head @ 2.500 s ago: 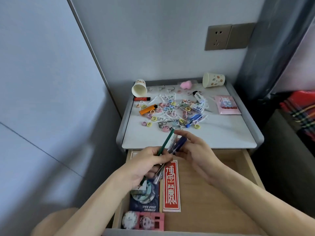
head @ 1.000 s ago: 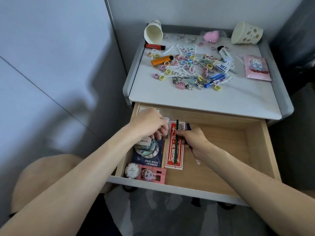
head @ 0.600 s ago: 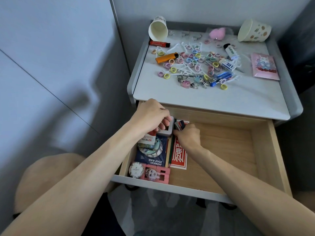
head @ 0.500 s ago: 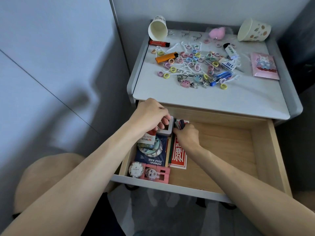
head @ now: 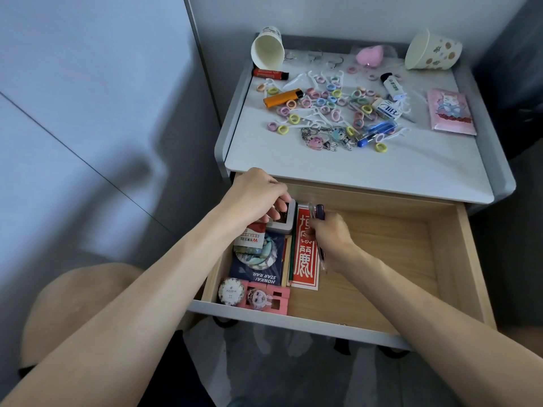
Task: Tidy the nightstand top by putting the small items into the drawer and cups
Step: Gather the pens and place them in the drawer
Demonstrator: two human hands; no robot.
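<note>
Cups, tipped over: two. A white paper cup point(head: 266, 52) and a cream spotted paper cup point(head: 432, 52).
Plastic lighters: four. An orange lighter point(head: 282, 97), red lighter point(head: 270, 74), blue lighter point(head: 377, 132) and white lighter with black cap point(head: 392, 86).
One white eraser point(head: 387, 110).
One pink printed packet point(head: 449, 113).
Small pastel hair rings point(head: 332, 99): dozens, past my counting.
In the wooden drawer point(head: 382, 259): one red paper strip point(head: 304, 259), one green pencil point(head: 292, 259), one grey-rimmed box point(head: 283, 220).
Pens point(head: 319, 211) in my right hand point(head: 330, 235): two that I can tell.

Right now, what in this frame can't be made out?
All head view.
Pens: how many, since the right hand gripping them covers most.
Grey case: its face, under fingers of the left hand holding it.
Drawer back: hidden beneath the nightstand top.
White lighter print: too small.
</note>
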